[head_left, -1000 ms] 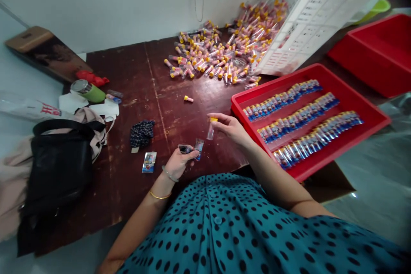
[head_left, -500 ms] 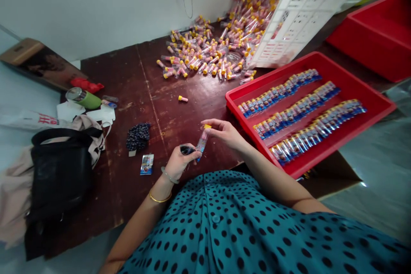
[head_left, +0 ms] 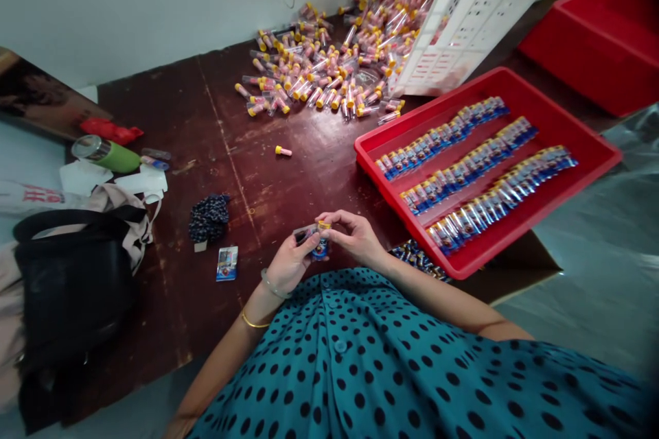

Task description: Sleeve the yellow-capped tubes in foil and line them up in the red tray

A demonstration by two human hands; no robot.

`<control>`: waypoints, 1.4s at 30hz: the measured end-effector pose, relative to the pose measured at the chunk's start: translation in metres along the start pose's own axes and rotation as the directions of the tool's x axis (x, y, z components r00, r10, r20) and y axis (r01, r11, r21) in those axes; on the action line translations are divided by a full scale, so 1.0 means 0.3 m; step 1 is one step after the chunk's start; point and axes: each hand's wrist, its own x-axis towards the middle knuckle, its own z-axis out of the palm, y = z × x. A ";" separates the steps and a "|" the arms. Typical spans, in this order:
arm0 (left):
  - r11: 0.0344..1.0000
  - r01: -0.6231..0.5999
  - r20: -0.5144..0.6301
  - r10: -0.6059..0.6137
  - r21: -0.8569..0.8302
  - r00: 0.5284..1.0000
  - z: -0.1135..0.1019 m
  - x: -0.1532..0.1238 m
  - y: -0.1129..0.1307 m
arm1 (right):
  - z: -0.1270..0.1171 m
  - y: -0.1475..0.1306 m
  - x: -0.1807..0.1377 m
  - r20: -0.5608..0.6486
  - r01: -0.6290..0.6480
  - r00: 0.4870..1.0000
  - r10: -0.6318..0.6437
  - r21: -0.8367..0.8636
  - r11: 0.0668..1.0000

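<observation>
Both hands meet just below the centre of the frame on one small tube (head_left: 322, 244). The left hand (head_left: 291, 263) grips its side, with a dark item also in its grasp; the right hand (head_left: 359, 241) pinches near the yellow cap (head_left: 324, 225). The tube's long axis runs nearly up the frame, cap towards the top, blue printed end towards the bottom; its print is illegible. Left of the hands, a flat packet (head_left: 227, 263) bears blue print, too small to read. Above, a loose tube (head_left: 283, 151) lies crosswise on the tabletop (head_left: 169, 92), cap leftward. At right, a red tray (head_left: 561, 120) contains three rows of blue-ended tubes (head_left: 468, 168). At the left edge, a plastic bag (head_left: 38, 196) carries red characters, not readable.
</observation>
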 end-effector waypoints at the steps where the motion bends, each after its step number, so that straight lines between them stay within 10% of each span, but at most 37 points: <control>1: 1.000 -0.002 0.001 0.002 0.004 1.000 0.005 0.003 0.002 | -0.005 -0.004 0.003 -0.004 0.005 1.000 -0.005 -0.001 1.000; 11: 1.000 -0.024 0.013 0.024 0.011 1.000 0.069 0.038 0.021 | -0.059 -0.133 0.017 -0.067 0.101 0.993 -0.101 -0.007 0.995; 17: 0.982 0.109 0.007 -0.112 0.154 0.994 0.062 0.048 0.014 | -0.508 -0.326 0.069 -0.369 0.127 0.897 -0.242 -0.309 0.942; 22: 0.960 0.176 -0.043 -0.171 0.216 0.984 0.023 0.070 -0.006 | -0.760 -0.304 0.232 -0.295 -0.118 0.952 -0.077 -0.589 0.800; 29: 0.977 0.182 -0.099 -0.172 0.109 0.980 0.036 0.084 0.021 | -0.579 -0.151 0.413 -0.054 -0.055 0.998 0.019 -0.794 0.606; 36: 0.985 0.166 -0.137 -0.160 0.038 0.978 -0.014 0.076 0.037 | -0.528 -0.270 0.517 0.049 0.099 0.993 -0.109 -0.848 0.521; 42: 0.998 0.013 -0.276 0.004 0.059 0.961 0.004 0.166 0.065 | -0.098 -0.187 0.845 0.419 0.371 0.902 0.102 -0.874 0.313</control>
